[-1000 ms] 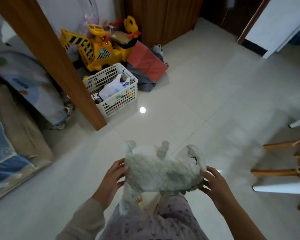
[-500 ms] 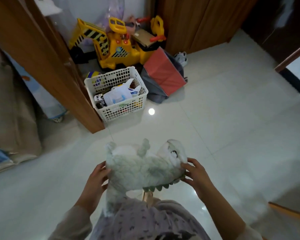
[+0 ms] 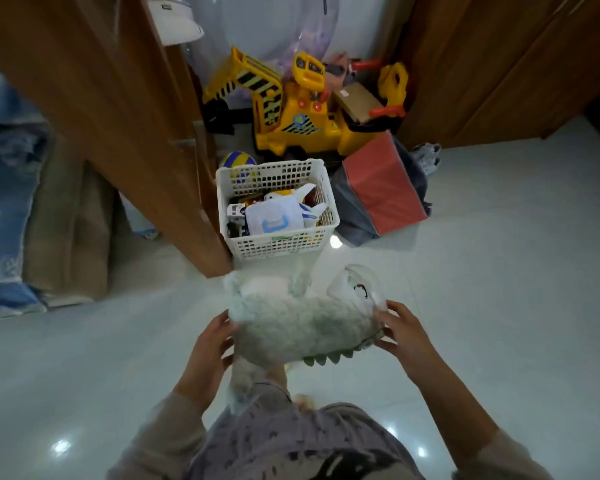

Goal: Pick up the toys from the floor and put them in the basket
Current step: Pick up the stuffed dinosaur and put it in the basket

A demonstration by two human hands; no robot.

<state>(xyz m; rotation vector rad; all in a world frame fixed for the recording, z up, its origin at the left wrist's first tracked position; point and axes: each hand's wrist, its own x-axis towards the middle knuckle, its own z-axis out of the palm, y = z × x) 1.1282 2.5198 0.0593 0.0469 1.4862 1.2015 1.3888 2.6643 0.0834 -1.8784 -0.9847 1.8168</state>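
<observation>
A pale green plush dinosaur lies on its back in the air, legs up, head to the right. My left hand grips its tail end and my right hand grips its head. Just beyond it on the tiled floor stands a white plastic basket that holds several small toys, among them a white box with a blue clasp. The plush hangs just short of the basket's near wall.
A wooden door panel stands to the left of the basket. Behind the basket are a yellow ride-on excavator, a ball and a red folded box. Bedding lies at far left.
I have moved closer to the basket with the plush held in both hands; the basket now sits directly ahead and much larger in view.
</observation>
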